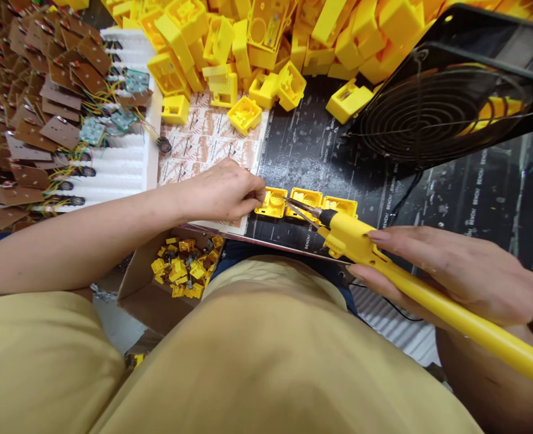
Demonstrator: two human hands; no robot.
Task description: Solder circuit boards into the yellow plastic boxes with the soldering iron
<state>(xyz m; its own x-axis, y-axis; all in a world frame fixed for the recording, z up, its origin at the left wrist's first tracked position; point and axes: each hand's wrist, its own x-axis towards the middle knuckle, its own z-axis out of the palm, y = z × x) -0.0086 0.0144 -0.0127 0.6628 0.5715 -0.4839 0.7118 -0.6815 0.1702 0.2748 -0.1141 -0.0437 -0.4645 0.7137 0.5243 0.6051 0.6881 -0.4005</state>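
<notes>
My right hand (451, 271) is wrapped round the long yellow handle of a soldering iron (361, 241). Its metal tip points left at a row of three small yellow plastic housings (309, 202) on the black mat (302, 150). My left hand (223, 190) rests at the mat's left edge, fingers curled and pinched against the leftmost housing (273, 202). What sits between those fingertips is too small to make out.
A heap of yellow plastic housings (266, 42) fills the back. Brown circuit boards (35, 102) with wires lie on white trays at left. A black fan (447, 102) stands at right. A cardboard box of small yellow parts (185, 271) sits below the bench edge.
</notes>
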